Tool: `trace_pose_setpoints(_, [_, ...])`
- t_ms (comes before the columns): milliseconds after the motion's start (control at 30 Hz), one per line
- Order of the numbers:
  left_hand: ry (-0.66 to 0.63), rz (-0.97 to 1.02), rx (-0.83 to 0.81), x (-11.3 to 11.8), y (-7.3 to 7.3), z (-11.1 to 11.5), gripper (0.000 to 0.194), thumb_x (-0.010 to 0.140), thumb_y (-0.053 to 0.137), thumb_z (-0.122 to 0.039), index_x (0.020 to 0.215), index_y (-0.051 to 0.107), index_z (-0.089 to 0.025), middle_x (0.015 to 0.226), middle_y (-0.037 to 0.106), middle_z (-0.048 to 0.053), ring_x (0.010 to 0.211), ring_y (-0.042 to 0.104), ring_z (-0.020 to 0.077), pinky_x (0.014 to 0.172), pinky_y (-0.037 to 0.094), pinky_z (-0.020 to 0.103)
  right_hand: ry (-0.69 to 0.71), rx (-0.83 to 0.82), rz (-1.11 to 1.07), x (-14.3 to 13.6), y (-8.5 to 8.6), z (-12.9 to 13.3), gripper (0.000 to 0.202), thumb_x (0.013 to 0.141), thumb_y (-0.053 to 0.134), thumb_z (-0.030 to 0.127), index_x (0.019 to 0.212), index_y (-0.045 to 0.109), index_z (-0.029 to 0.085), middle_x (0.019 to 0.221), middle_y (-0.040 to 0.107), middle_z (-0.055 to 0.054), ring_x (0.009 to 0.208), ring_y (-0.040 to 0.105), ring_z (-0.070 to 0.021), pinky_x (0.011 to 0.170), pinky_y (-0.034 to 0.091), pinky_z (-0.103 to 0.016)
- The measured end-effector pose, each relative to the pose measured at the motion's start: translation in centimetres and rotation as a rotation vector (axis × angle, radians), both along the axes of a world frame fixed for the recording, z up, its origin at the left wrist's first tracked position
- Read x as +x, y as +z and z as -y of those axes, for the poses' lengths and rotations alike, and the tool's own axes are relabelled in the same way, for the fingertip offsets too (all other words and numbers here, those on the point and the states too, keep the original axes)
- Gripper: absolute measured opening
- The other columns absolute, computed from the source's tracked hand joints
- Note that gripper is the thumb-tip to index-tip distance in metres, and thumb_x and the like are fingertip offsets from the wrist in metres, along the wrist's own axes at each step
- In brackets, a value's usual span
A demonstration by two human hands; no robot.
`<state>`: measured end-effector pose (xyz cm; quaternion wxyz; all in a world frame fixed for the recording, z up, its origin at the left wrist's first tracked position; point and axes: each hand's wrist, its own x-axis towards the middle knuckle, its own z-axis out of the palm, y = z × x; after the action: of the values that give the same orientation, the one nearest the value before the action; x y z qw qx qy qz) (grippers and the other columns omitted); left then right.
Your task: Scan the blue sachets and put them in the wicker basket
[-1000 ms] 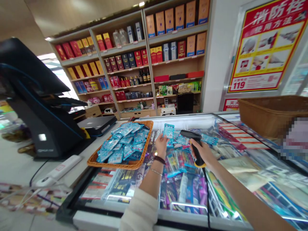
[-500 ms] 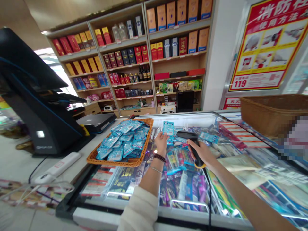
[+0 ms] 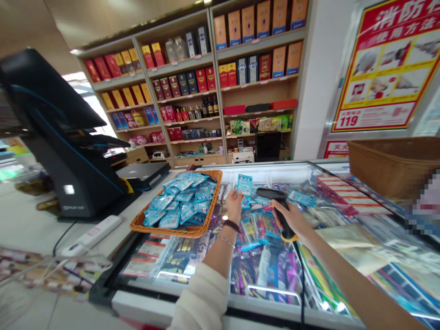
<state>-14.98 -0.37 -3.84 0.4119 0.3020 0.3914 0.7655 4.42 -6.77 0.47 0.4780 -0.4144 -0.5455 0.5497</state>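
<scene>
Above the freezer's glass top, my left hand is closed on the lower edge of a small blue packet, which it holds upright. My right hand grips the handle of a black barcode scanner, its head pointing left toward the packet. From the handle's yellow-trimmed base a cable runs down. Left of my left hand, a woven basket is heaped with similar blue packets. Other blue packets lie on the glass beyond and to the right of the scanner.
The glass-topped freezer spans the front, full of colourful packages. At left stand a black checkout terminal, a flat scale and a white power strip. A brown basket sits at right. Shelves of boxes line the back.
The whole view has shifted slightly, so everything appears a little farther right. Both hands keep their holds on the packet and the scanner, with hardly any movement between them.
</scene>
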Motion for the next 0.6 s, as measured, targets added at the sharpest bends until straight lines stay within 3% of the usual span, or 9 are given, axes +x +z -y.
trace_pose_setpoints(133, [-0.012,0.025,-0.008,0.2,1.1,0.6,0.038,0.063,0.089,-0.037,0.079,0.061,-0.016,0.064,0.065,-0.001,0.062,0.066,0.0135,0.073,0.059,0.031,-0.046,-0.023,-0.105,0.0,0.7,0.2,0.047,0.065,0.082,0.06,0.077,0.062,0.019,0.053,0.056,0.004,0.035,0.048,-0.0096,0.032,0.037,-0.022])
trace_pose_setpoints(233, [0.006,0.052,0.007,-1.1,3.1,0.9,0.038,0.064,0.088,-0.036,0.083,0.063,-0.015,0.066,0.067,0.0,0.065,0.068,0.0154,0.075,0.059,0.033,-0.072,-0.049,-0.141,-0.4,1.4,-0.1,0.043,0.067,0.081,0.058,0.075,0.062,0.02,0.055,0.057,0.002,0.037,0.048,-0.0109,0.032,0.039,-0.023])
trace_pose_setpoints(467, [0.167,-0.006,0.102,-9.2,9.6,3.9,0.028,0.075,0.083,-0.034,0.078,0.065,-0.013,0.079,0.073,0.007,0.079,0.073,0.0185,0.086,0.059,0.034,-0.03,-0.03,-0.185,-4.6,3.7,-1.7,0.039,0.066,0.08,0.053,0.07,0.055,0.023,0.055,0.056,-0.001,0.036,0.046,-0.0137,0.032,0.037,-0.027])
trace_pose_setpoints(600, [0.281,0.073,0.025,-13.7,10.8,6.4,0.025,0.08,0.079,-0.025,0.098,0.065,-0.015,0.087,0.073,0.007,0.082,0.074,0.0187,0.092,0.058,0.036,-0.007,0.021,-0.148,-6.9,4.6,-1.7,0.038,0.071,0.077,0.055,0.071,0.058,0.022,0.057,0.058,-0.003,0.038,0.048,-0.0145,0.033,0.038,-0.028])
